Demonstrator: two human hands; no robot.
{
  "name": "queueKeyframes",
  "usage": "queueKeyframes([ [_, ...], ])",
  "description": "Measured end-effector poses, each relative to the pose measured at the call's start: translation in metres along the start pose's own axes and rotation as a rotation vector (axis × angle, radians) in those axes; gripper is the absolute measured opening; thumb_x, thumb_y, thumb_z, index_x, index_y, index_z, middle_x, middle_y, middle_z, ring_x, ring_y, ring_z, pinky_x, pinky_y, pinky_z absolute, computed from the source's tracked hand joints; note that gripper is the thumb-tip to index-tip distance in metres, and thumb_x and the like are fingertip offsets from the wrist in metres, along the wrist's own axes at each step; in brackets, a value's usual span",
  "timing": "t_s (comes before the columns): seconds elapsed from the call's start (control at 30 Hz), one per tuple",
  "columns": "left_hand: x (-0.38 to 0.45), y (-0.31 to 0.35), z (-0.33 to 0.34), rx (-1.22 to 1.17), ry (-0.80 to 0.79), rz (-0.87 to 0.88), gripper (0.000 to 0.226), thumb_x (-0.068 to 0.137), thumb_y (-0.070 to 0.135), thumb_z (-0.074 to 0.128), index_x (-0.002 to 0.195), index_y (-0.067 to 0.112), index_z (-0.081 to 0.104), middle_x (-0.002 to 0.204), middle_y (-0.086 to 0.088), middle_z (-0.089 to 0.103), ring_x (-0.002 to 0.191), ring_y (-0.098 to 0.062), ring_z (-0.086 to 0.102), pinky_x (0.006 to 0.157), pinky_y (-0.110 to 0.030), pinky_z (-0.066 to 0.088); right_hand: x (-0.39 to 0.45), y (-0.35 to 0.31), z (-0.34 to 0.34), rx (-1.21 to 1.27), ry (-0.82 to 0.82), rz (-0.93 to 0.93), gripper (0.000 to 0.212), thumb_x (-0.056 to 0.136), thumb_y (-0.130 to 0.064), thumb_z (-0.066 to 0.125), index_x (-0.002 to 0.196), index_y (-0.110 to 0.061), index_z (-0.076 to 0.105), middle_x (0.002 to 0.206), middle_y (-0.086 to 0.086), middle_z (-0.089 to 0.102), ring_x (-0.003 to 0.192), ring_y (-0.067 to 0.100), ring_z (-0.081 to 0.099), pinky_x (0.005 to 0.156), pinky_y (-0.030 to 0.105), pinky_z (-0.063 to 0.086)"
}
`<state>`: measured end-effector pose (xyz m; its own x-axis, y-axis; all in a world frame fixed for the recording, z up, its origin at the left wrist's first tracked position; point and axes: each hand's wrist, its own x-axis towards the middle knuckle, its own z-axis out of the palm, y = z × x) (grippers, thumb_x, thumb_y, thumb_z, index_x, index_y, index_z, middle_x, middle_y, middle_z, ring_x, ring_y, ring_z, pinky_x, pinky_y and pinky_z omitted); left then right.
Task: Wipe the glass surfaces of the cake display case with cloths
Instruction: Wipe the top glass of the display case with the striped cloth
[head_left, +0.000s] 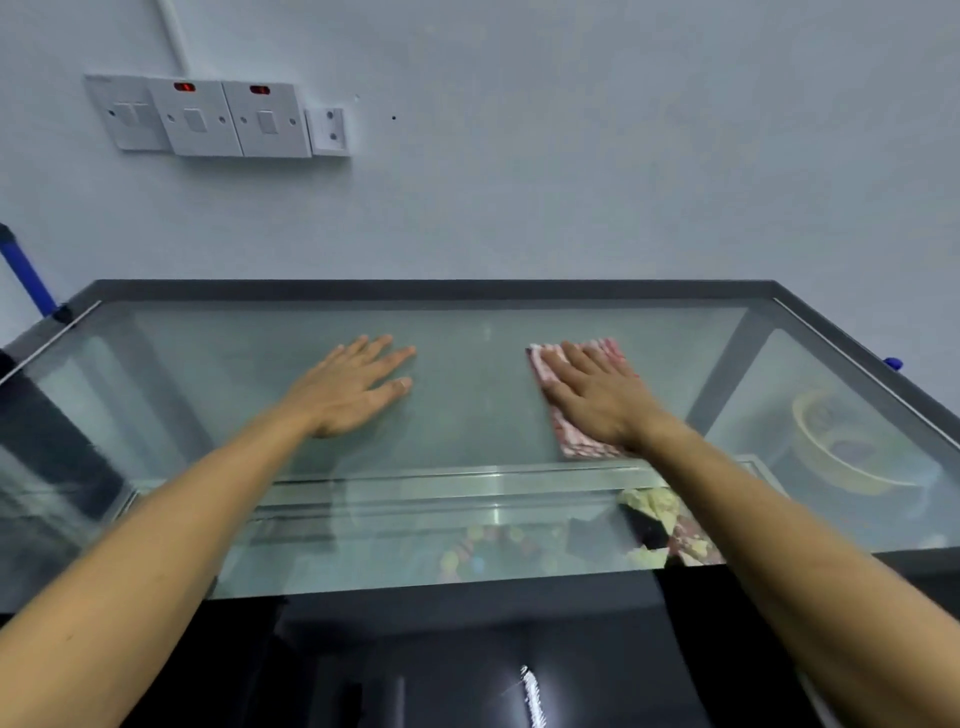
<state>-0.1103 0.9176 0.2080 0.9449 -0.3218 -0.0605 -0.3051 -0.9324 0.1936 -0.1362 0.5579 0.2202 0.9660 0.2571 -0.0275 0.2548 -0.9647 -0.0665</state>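
Cloth (576, 441) lies under flat right hand (597, 400); left hand (353, 387) spread on glass (467, 415).

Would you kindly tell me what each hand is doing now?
Left hand: open, flat on the glass top.
Right hand: open, pressing the cloth.

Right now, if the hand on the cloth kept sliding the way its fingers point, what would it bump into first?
Probably the dark frame at the far edge of the glass top. The right hand lies flat on the pink cloth, fingers pointing toward the wall; only bare glass shows ahead.
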Motion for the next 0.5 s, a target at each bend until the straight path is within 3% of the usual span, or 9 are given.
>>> queueKeyframes([
  [0.1,0.0,-0.002,0.0,-0.02,-0.001,-0.016,0.063,0.104,0.068,0.015,0.163,0.046,0.01,0.174,0.009,0.0,0.161,-0.014,-0.004,0.129,-0.036,-0.005,0.01,-0.084,0.004,0.016,-0.016,-0.191,0.061,0.107,-0.055,0.013,0.165,-0.038,0.003,0.174,0.001,0.002,0.16,0.024,-0.002,0.128,0.044,-0.012],
  [0.17,0.001,-0.002,0.0,-0.025,0.006,-0.018,0.061,0.107,0.061,0.02,0.164,0.042,0.011,0.174,0.007,0.0,0.161,-0.014,-0.003,0.128,-0.034,-0.006,-0.028,-0.122,0.008,0.007,-0.013,-0.395,0.06,0.108,-0.054,0.015,0.164,-0.038,0.004,0.173,-0.001,0.001,0.16,0.021,-0.006,0.129,0.042,-0.01],
  [0.23,0.0,-0.003,0.001,-0.015,0.006,-0.008,0.065,0.105,0.068,0.021,0.164,0.042,0.01,0.174,0.009,0.0,0.16,-0.013,-0.004,0.128,-0.034,-0.005,-0.086,-0.122,0.007,0.005,-0.019,-0.644,0.058,0.108,-0.054,0.019,0.163,-0.041,0.006,0.173,-0.003,0.004,0.16,0.018,-0.007,0.129,0.04,-0.009],
  [0.3,-0.001,-0.005,0.002,-0.003,0.014,0.001,0.071,0.101,0.073,0.019,0.164,0.043,0.01,0.174,0.01,0.001,0.161,-0.013,-0.003,0.129,-0.035,-0.004,-0.114,-0.08,0.003,0.023,-0.06,-0.72,0.056,0.108,-0.057,0.022,0.161,-0.05,0.005,0.173,-0.012,0.0,0.159,0.009,-0.01,0.128,0.034,-0.008],
  [0.37,-0.001,-0.005,0.002,-0.002,0.019,0.0,0.069,0.102,0.072,0.021,0.164,0.043,0.01,0.174,0.01,0.002,0.161,-0.013,-0.002,0.129,-0.036,-0.003,-0.103,-0.014,-0.005,0.017,-0.082,-0.559,0.054,0.104,-0.065,0.011,0.156,-0.059,-0.003,0.171,-0.018,-0.005,0.157,0.004,-0.012,0.129,0.032,-0.008],
  [0.43,0.001,-0.004,0.0,0.018,0.031,-0.012,0.068,0.104,0.069,0.024,0.164,0.042,0.01,0.174,0.01,0.003,0.161,-0.014,-0.001,0.13,-0.037,-0.002,-0.068,0.046,-0.012,0.0,-0.073,-0.267,0.058,0.093,-0.078,-0.007,0.15,-0.065,-0.01,0.171,-0.017,-0.005,0.158,0.006,-0.011,0.129,0.033,-0.007],
  [0.5,0.007,-0.004,-0.002,0.034,-0.003,-0.008,0.074,0.1,0.072,0.022,0.165,0.04,0.01,0.174,0.01,0.002,0.161,-0.015,-0.002,0.129,-0.037,-0.003,-0.025,0.081,-0.013,0.031,-0.063,-0.038,0.079,0.08,-0.089,-0.014,0.153,-0.06,-0.005,0.173,-0.01,0.0,0.159,0.011,-0.005,0.13,0.036,-0.004],
])
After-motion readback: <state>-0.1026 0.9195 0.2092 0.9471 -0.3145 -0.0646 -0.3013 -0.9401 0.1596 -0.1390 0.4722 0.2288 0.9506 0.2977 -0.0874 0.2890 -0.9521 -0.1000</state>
